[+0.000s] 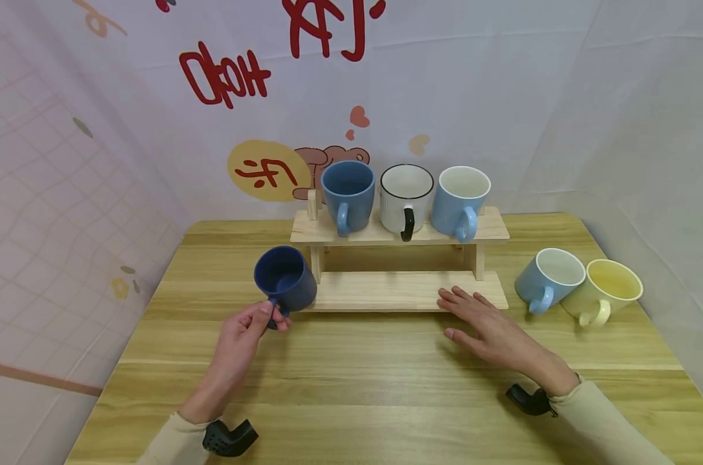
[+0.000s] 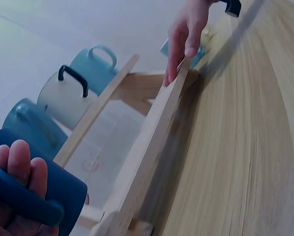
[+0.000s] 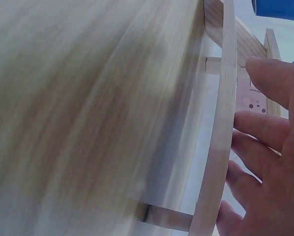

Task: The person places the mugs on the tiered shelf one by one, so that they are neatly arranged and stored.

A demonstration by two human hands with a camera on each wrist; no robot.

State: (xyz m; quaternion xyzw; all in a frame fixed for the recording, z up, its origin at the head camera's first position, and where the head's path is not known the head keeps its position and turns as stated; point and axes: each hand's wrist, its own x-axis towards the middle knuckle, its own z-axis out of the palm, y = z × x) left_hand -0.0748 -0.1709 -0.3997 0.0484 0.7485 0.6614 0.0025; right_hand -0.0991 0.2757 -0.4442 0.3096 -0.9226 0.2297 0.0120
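Note:
A dark blue mug [image 1: 293, 284] is held by its handle in my left hand [image 1: 249, 336], at the left end of a two-tier wooden rack [image 1: 380, 294]. In the left wrist view the fingers [image 2: 19, 160] pass through the loop of the mug's handle [image 2: 23, 196]. My right hand [image 1: 497, 332] reaches to the right part of the rack's lower shelf, its fingers spread. Seen from the right wrist, those fingertips rest along the shelf's front edge [image 3: 218, 147]. Nothing is in the right hand.
On the upper shelf stand a blue mug [image 1: 351, 194], a white mug with black rim [image 1: 400, 206] and a light blue mug [image 1: 453, 206]. Right of the rack, another light blue mug [image 1: 546, 278] sits beside a yellow mug [image 1: 596, 294]. A printed cloth [image 1: 503, 97] hangs behind.

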